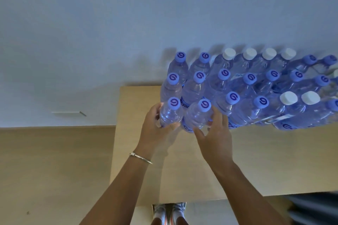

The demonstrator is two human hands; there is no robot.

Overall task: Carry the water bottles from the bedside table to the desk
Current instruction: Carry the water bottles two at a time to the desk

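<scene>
we grip one bottle (pixel 171 115) in our left hand (pixel 155 129); right hand (pixel 214 131) fingers spread around its neighbour (pixel 198 117), near the surface (pixel 139 107) left edge. nudging could topple packed rows.

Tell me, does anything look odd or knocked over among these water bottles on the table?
Nothing is spilled or toppled. The one oddity: a few white-capped bottles stand among the blue-capped ones. The left hand holds the front corner bottle; the right hand reaches its neighbour.
</scene>
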